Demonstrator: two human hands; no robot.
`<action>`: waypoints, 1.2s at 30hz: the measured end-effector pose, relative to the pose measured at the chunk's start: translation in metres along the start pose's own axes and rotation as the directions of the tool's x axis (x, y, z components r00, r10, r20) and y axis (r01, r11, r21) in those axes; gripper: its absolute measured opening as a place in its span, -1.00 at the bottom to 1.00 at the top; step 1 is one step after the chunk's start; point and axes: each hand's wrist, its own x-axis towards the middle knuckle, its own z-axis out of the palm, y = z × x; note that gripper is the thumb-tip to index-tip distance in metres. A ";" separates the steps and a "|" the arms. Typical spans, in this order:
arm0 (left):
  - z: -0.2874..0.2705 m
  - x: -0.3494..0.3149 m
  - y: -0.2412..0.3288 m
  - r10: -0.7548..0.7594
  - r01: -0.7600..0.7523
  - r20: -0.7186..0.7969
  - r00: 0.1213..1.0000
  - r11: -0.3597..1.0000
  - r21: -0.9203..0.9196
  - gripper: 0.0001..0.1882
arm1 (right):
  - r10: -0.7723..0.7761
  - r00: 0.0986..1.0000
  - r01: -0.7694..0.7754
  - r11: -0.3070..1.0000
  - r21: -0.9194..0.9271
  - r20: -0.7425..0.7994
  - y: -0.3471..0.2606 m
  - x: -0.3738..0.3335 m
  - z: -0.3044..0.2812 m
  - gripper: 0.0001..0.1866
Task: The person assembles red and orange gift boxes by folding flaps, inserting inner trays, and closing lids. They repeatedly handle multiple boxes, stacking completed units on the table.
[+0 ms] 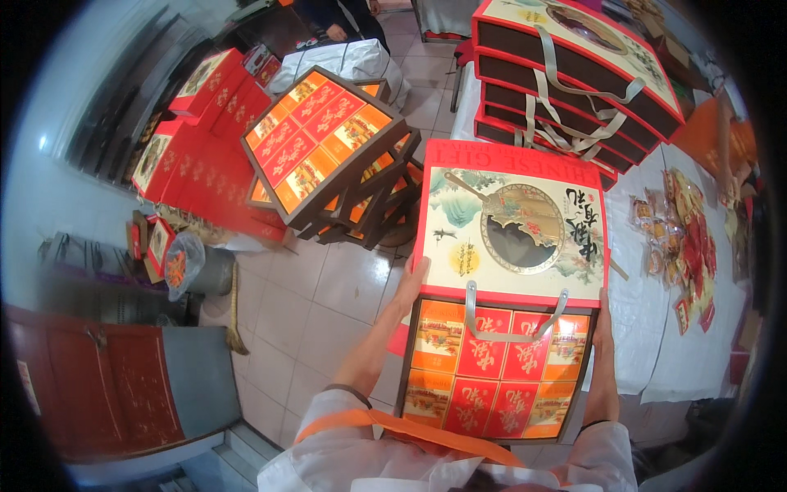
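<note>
Sleeve (508, 217): red cardboard, flat and oblong, cream top panel painted with hills and a round fan; held in front of the body, mouth toward the wearer
Handle (512, 337): pale grey ribbon loop, both ends at the sleeve's mouth, lying over the packs
Tray (580, 369): dark brown, shallow, filled with orange and red packs (469, 406); nearer part exposed, farther part apparently inside the sleeve (the cover hides how deep it runs)
Left hand (411, 285): gripping the left edge near the sleeve's mouth, most fingers out of sight
Right hand (603, 332): pressed along the right side near the mouth; finger closure cannot be told, nor whether it bears on sleeve, tray or both
Stage: sleeve and tray joined in part only, roughly midway by the look of it; the exposed rows remain uncovered
Tray stack (354, 172): similar dark brown trays, orange and red packs showing, piled askew beyond the left hand, without sleeves
Handled stack (574, 74): red boxes, dark brown ends, pale ribbon handles, piled at upper right; judged complete
Red cartons (197, 172): cream-topped, piled at far left, contents not visible
Table (631, 369): white-sheeted, at right, bearing small wrapped packets (656, 238)
</note>
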 end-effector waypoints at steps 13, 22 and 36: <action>0.000 -0.028 0.001 0.049 -0.050 -0.022 0.999 0.997 -0.052 -0.35 | -0.005 0.994 0.008 1.000 -0.019 0.105 0.001 -0.008 0.002 -0.32; -0.011 -0.015 -0.005 -0.005 0.003 0.034 0.999 0.998 0.060 -0.35 | 0.034 0.997 -0.037 0.998 -0.051 -0.063 0.007 0.003 -0.014 -0.33; -0.012 -0.014 -0.005 -0.072 0.068 0.088 0.994 0.997 0.048 -0.29 | 0.027 0.992 -0.051 0.981 -0.189 -0.126 0.003 -0.003 -0.013 -0.35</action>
